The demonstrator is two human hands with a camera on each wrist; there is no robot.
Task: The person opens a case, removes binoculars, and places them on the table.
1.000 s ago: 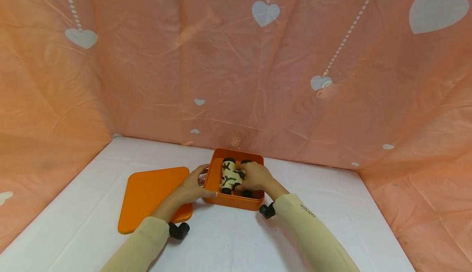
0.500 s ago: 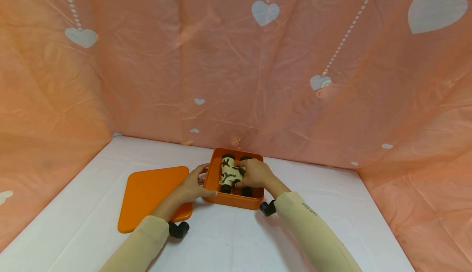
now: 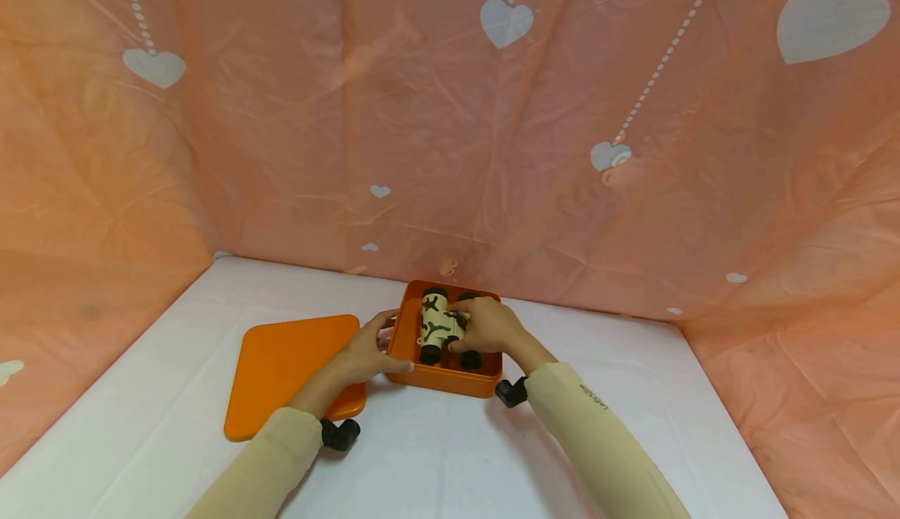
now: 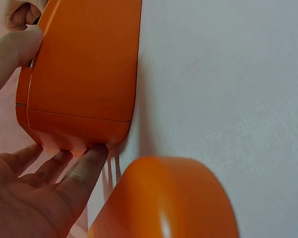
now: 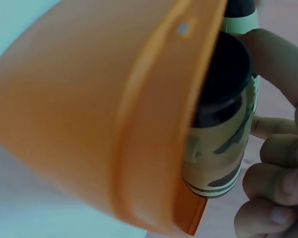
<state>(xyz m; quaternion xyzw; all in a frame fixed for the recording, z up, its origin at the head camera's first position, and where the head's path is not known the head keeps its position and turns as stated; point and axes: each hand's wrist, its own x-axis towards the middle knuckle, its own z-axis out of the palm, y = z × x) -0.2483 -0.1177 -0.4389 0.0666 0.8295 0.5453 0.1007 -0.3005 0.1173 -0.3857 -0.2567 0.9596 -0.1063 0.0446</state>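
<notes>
A pair of camouflage binoculars [image 3: 433,325] with black ends is inside an orange box [image 3: 443,381]. My right hand [image 3: 490,327] pinches its middle part, covering much of the right barrel. In the right wrist view, one barrel of the binoculars [image 5: 216,153] stands partly above the rim of the box [image 5: 89,104]; whether its underside touches the floor is hidden. At the box's left front corner is my left hand [image 3: 364,353]. The left wrist view has its extended fingers [image 4: 84,171] touching the side wall and its thumb [image 4: 15,52] on the rim.
An orange lid [image 3: 281,366] lies flat on the white table [image 3: 436,456], left of the box and partly under the left forearm. A peach curtain [image 3: 422,112] with white hearts rises behind the box and on both sides.
The binoculars have moved slightly up and back within the box, together with my right hand. My left hand stays at the box corner. Box and lid hold their places.
</notes>
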